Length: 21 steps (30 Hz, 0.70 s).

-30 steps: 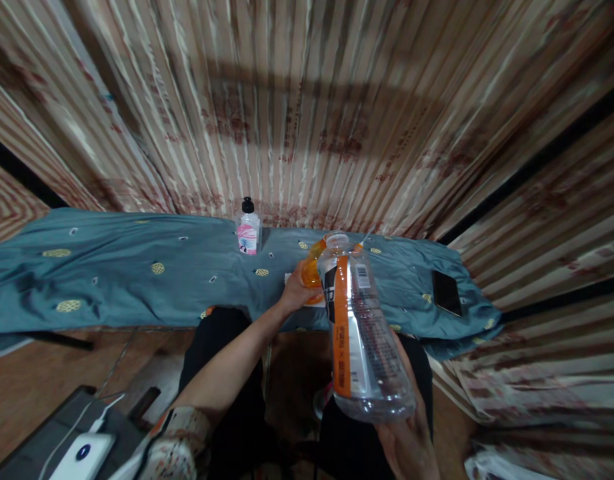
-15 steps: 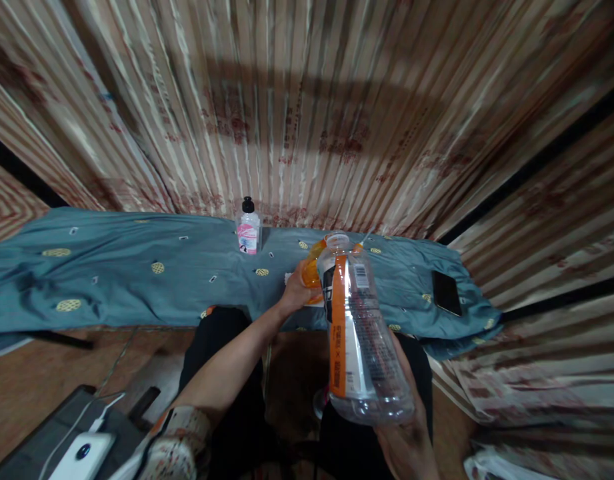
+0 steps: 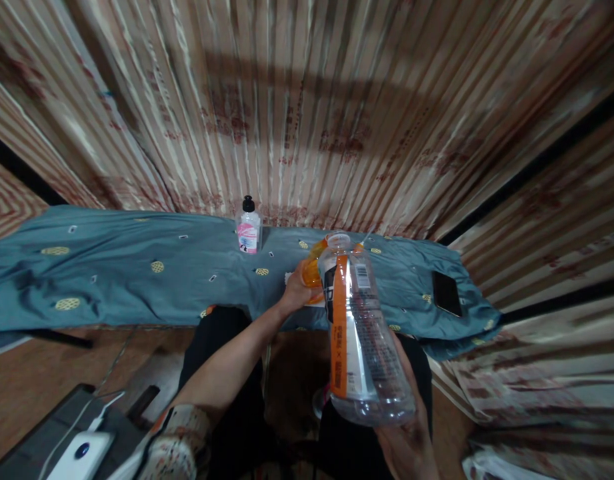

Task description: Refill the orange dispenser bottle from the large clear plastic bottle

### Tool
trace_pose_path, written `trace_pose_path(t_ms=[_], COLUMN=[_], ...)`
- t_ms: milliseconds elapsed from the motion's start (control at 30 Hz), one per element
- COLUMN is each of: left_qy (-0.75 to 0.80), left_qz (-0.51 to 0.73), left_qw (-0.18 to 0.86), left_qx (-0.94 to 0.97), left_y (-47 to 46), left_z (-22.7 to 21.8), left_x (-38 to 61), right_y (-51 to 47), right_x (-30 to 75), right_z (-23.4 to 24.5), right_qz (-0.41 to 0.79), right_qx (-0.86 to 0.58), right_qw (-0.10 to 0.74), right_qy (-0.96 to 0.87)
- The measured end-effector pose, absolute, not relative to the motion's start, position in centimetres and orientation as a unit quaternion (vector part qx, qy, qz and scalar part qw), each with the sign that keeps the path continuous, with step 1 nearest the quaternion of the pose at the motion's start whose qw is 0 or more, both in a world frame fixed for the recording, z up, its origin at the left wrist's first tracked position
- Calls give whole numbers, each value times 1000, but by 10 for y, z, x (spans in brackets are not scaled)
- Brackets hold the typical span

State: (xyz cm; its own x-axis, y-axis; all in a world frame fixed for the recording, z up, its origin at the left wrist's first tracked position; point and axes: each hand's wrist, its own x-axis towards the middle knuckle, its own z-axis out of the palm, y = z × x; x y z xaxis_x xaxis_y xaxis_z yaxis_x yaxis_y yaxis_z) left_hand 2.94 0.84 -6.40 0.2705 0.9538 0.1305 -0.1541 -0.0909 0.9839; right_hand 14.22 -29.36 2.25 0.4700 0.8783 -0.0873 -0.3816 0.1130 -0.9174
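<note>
My right hand (image 3: 409, 430) is wrapped round the lower part of a large clear plastic bottle (image 3: 379, 333) with an orange, silver and black label. The bottle is uncapped and tilted, its mouth pointing away from me over the table. No liquid can be made out in it. My left hand (image 3: 297, 291) grips the side of a translucent orange container (image 3: 313, 270) on the table, largely hidden behind the bottle. A thin pale stick (image 3: 367, 236) pokes out beyond the bottle's neck; its lower end is hidden.
A blue-green cloth with pineapple prints (image 3: 227, 280) covers the narrow table. On it stand a black-capped bottle with a pink label (image 3: 248, 230) and, to the right, a dark phone (image 3: 447, 293). Striped curtains (image 3: 307, 120) hang close behind. A cabled white device (image 3: 81, 457) lies at lower left.
Almost nothing differs. The clear bottle and my right hand have shifted very slightly; my left hand stays on the orange container.
</note>
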Motion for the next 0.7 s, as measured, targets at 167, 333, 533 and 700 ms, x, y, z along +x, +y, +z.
trace_pose_path(t_ms=[167, 333, 533, 700], left_qy=[347, 327, 328, 330], left_qz=[490, 486, 469, 474], left_qw=[597, 584, 592, 591], left_qx=[532, 561, 568, 564], left_y=[11, 16, 18, 18], left_z=[-60, -57, -58, -64], left_x=[33, 36, 42, 43], right_y=[-294, -294, -293, -292], right_x=[144, 147, 149, 148], right_z=[24, 24, 25, 23], right_qz=[454, 428, 434, 424], right_qx=[-494, -511, -505, -515], right_qw=[701, 696, 700, 697], right_qy=[-242, -268, -260, -262])
